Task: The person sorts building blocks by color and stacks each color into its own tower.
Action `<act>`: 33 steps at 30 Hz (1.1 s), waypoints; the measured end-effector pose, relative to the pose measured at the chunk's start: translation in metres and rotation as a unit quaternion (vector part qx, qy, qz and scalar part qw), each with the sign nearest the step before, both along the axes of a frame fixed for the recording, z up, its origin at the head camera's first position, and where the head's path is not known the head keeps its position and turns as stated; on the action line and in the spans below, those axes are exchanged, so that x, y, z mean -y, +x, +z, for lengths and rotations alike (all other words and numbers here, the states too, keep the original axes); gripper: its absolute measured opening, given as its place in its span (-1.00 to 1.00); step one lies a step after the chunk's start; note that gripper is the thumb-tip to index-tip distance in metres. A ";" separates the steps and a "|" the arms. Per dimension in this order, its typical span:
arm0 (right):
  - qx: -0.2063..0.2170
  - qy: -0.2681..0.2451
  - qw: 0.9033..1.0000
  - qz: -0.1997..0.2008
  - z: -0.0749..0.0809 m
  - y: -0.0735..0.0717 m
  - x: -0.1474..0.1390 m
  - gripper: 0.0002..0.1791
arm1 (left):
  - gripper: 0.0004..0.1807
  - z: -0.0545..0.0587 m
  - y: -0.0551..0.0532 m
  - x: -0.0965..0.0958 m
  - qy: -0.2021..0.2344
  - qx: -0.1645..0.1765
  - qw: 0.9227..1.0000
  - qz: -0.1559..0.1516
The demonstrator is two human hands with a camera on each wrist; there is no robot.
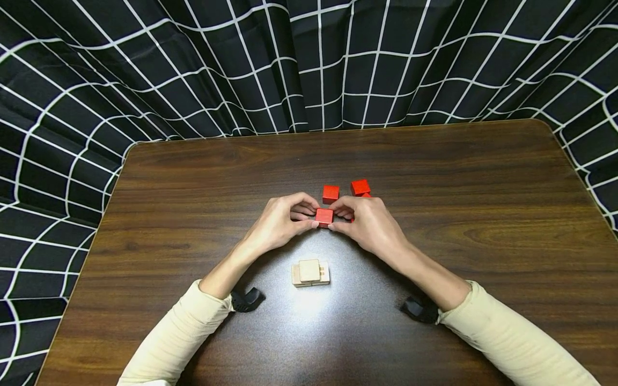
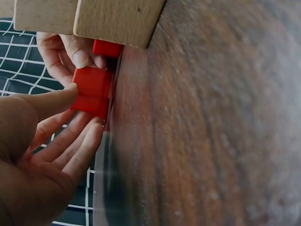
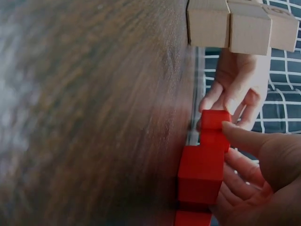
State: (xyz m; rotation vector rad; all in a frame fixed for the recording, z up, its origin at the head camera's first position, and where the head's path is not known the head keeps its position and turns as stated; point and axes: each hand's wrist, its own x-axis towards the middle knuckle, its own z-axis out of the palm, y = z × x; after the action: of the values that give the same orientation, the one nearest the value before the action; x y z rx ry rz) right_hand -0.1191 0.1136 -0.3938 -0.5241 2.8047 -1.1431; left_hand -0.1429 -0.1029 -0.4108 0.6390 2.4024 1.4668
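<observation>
Between the two hands, a small red block (image 1: 324, 216) sits low at the middle of the table. The left hand (image 1: 285, 221) pinches it from the left, thumb on the near side and a finger on the far side. From the right, the right hand (image 1: 369, 222) pinches the same block with thumb and finger. In the left wrist view, the left thumb presses the red block (image 2: 90, 81), while the right hand (image 2: 74, 52) reaches it from beyond. In the right wrist view, the right thumb touches the block (image 3: 215, 120), partly covered by fingers.
Another red block (image 1: 330, 194) stands just behind the hands. More red blocks (image 1: 360, 187) lie to the right, partly hidden by the right hand. Nearer the person, pale wooden blocks (image 1: 309, 271) are stacked on the dark wood table (image 1: 193, 182). Grid-patterned cloth (image 1: 328, 69) hangs behind.
</observation>
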 end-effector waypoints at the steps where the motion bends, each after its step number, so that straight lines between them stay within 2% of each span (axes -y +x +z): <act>1: 0.004 -0.007 1.000 -0.002 0.000 0.000 -0.001 -0.69 | -0.74 0.001 0.000 0.000 0.008 0.005 1.000 0.000; 6: 0.018 -0.029 0.999 -0.008 0.001 0.000 -0.004 -0.67 | -0.72 0.005 0.002 -0.001 0.029 0.020 0.999 0.003; 15: 0.039 -0.064 0.997 -0.009 0.005 0.002 -0.009 -0.65 | -0.72 0.012 0.005 -0.001 0.043 0.003 0.999 0.004; 24: 0.015 -0.094 0.995 0.002 0.015 0.004 -0.015 -0.65 | -0.71 0.027 0.009 -0.001 0.055 -0.016 0.998 0.008; 33: 0.010 -0.132 0.991 0.013 0.029 0.015 -0.021 -0.64 | -0.70 0.042 0.019 -0.004 0.051 -0.043 0.998 0.003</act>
State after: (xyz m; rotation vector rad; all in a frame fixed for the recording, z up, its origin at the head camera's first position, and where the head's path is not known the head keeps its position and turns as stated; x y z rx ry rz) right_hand -0.1041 0.1349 -0.3651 -0.5613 2.6352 -1.5162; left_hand -0.1242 -0.0992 -0.3685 0.7329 2.4060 1.6042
